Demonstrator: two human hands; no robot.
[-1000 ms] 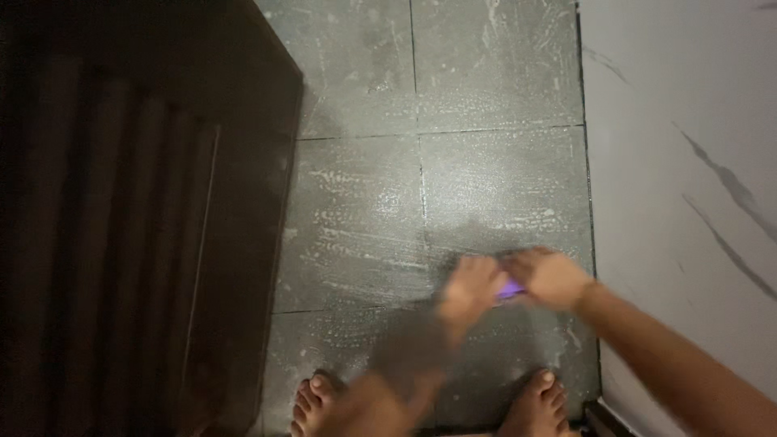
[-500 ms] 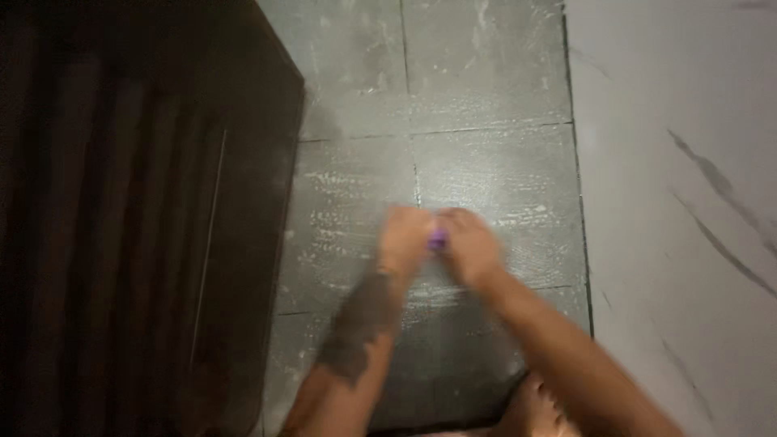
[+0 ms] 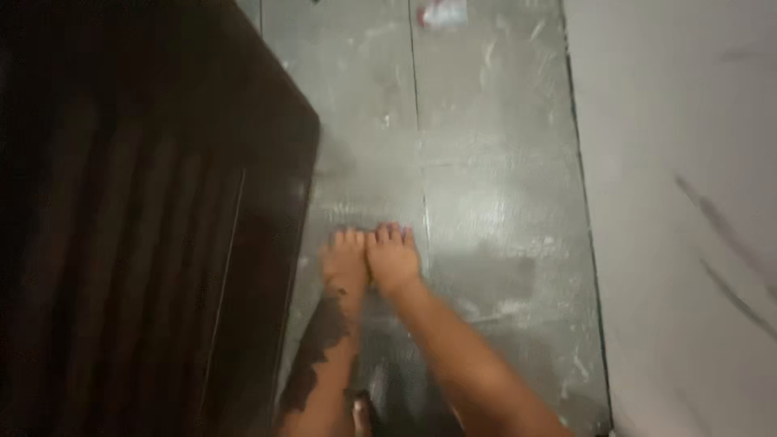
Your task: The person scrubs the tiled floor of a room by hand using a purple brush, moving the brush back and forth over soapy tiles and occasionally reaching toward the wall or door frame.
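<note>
My left hand (image 3: 346,263), on a tattooed forearm, and my right hand (image 3: 393,257) press side by side on the wet grey tiled floor (image 3: 486,186), knuckles up and fingers pointing away from me. They touch each other along the thumbs. Both are closed over a small purple thing, which is almost fully hidden under the fingers; only a faint purple tint shows at the fingertips. The hands lie just right of the lower corner of a dark wooden door (image 3: 162,243).
The dark wooden door fills the left side. A white marble-look wall (image 3: 688,202) runs along the right. A small red and white item (image 3: 443,12) lies on the floor at the top. My bare foot (image 3: 362,413) shows at the bottom edge.
Both hands have slid left and away from me across the tiles, toward the door's edge. The purple thing, visible between the hands before, is now covered. The view has tilted forward.
</note>
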